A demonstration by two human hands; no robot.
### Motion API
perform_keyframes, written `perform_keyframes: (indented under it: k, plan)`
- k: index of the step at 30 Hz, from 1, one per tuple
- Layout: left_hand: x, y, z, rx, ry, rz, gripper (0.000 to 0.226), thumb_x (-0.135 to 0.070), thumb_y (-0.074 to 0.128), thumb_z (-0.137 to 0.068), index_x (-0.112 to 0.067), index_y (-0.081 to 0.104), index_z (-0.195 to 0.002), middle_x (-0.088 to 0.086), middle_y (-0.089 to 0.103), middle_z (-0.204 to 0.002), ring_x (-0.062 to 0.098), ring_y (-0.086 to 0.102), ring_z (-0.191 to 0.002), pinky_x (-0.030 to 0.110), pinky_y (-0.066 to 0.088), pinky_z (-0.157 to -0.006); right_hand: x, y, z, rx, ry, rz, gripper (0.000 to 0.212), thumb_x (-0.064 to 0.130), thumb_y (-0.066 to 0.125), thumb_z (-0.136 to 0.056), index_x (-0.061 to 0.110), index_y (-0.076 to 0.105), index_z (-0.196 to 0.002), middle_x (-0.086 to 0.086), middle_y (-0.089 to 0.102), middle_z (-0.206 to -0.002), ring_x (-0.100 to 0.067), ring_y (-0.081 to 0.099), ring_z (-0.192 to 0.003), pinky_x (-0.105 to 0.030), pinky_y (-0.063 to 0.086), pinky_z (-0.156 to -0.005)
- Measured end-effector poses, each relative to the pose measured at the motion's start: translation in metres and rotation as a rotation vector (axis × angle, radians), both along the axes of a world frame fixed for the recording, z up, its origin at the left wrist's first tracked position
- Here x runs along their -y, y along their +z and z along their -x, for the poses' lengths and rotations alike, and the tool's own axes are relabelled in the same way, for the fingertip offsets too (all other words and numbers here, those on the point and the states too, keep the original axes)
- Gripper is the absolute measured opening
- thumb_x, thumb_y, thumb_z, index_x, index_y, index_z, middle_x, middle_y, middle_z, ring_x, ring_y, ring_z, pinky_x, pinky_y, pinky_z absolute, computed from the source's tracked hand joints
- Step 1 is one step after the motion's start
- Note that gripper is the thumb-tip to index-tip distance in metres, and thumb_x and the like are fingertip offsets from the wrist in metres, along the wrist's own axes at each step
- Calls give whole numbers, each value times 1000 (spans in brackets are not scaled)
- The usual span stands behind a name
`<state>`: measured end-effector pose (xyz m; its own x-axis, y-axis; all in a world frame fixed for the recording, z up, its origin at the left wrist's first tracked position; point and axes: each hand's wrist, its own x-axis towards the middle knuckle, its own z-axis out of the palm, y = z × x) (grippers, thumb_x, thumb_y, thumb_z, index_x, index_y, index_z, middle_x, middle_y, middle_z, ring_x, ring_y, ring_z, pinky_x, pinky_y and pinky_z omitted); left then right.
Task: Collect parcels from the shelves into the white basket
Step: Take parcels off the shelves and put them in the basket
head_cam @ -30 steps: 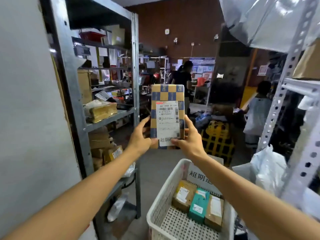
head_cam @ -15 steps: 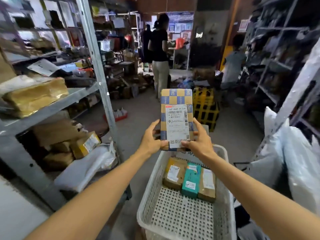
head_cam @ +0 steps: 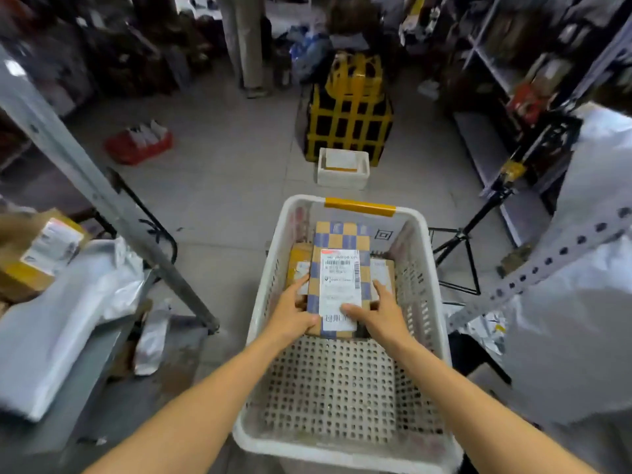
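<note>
A blue-and-tan checked parcel (head_cam: 342, 241) with a white label lies flat inside the white basket (head_cam: 434, 289), on top of the brown parcels (head_cam: 298, 265) at its far end. My left hand (head_cam: 294, 313) holds the parcel's near left corner, thumb on top. My right hand (head_cam: 383, 313) holds its near right corner, thumb on the label. The basket's near half shows bare perforated floor. A yellow handle (head_cam: 359, 206) sits on the far rim.
A grey metal shelf post (head_cam: 85, 165) slants at the left, with white bags (head_cam: 68, 313) and a brown box (head_cam: 34, 254) on the shelf. A perforated post (head_cam: 547, 258) and white bags (head_cam: 581, 302) stand right. Beyond are a white foam box (head_cam: 343, 169), a yellow-taped black bundle (head_cam: 349, 121), and a black tripod (head_cam: 458, 248).
The view has tilted down from the aisle to the basket. Both hands lowered the checked parcel from upright in the air to flat inside the basket on the other parcels.
</note>
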<state>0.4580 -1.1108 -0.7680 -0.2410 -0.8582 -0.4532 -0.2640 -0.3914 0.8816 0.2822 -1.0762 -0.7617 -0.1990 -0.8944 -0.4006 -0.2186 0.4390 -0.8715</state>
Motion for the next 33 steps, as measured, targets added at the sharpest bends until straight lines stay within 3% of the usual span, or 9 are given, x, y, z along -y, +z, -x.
perform_keyframes:
  k: [3, 7, 12, 16, 18, 20, 23, 26, 33]
  plan:
    - [10, -39, -2, 31, -37, -92, 79, 22, 58, -79, -11, 34, -146, -1, 56, -109, 2, 57, -87, 14, 52, -61, 5, -49, 1, 70, -28, -123, 58, 14, 77, -81, 21, 45, -129, 2, 65, -114, -8, 65, -89, -17, 54, -65]
    - [8, -90, 0, 39, -29, -176, 75, 27, 52, -79, -13, 37, -141, -4, 51, -110, 9, 51, -96, 8, 47, -52, 1, -116, -5, 114, -47, -292, 66, 13, 76, -82, 19, 43, -139, -8, 66, -121, -26, 68, -97, -43, 58, -80]
    - [-5, -156, -6, 140, 16, -260, 79, 24, 62, -76, -12, 38, -142, 4, 54, -116, 16, 53, -102, 12, 48, -61, -5, -186, -10, 152, -28, -407, 64, 9, 72, -85, 21, 41, -139, -9, 66, -120, -27, 68, -97, -42, 58, -78]
    - [-16, -195, -8, 210, 39, -275, 60, 17, 67, -75, -18, 51, -121, 1, 60, -106, 13, 57, -96, 21, 54, -72, -9, -219, -15, 116, 29, -414, 60, 2, 70, -84, 17, 45, -136, -8, 67, -116, -21, 67, -92, -21, 55, -66]
    - [-16, -210, -8, 428, 11, -168, 40, 4, 72, -76, -13, 60, -111, 2, 64, -106, 19, 61, -99, 33, 53, -83, -7, -232, -21, 81, 94, -377, 63, 1, 70, -83, 19, 45, -138, -1, 65, -110, -3, 62, -82, -9, 50, -61]
    - [-12, -218, -10, 657, -81, -32, 50, 4, 67, -78, -12, 55, -124, 5, 54, -120, 23, 54, -111, 35, 48, -92, -4, -249, -31, 75, 103, -364, 62, -2, 69, -82, 24, 45, -133, 6, 62, -101, 9, 57, -75, -5, 47, -58]
    - [-1, -224, -12, 790, -297, 53, 68, 9, 58, -80, -12, 38, -142, 8, 42, -134, 26, 47, -120, 36, 44, -97, 5, -273, -53, 82, 33, -323, 56, -5, 70, -79, 26, 50, -121, 4, 66, -102, 10, 61, -73, -14, 53, -67]
    - [13, -232, -12, 842, -391, 33, 72, 3, 61, -84, -10, 29, -147, 11, 43, -138, 29, 47, -122, 40, 44, -97, 16, -293, -74, 106, -56, -325, 56, -3, 71, -78, 17, 54, -127, -4, 69, -109, -14, 66, -86, -32, 57, -80]
    - [30, -232, -6, 906, -496, 70, 71, -11, 66, -86, -8, 27, -146, 12, 42, -139, 30, 47, -125, 40, 44, -98, 17, -332, -85, 60, -79, -309, 64, -3, 68, -76, 17, 50, -134, -7, 69, -110, -24, 68, -92, -40, 59, -78]
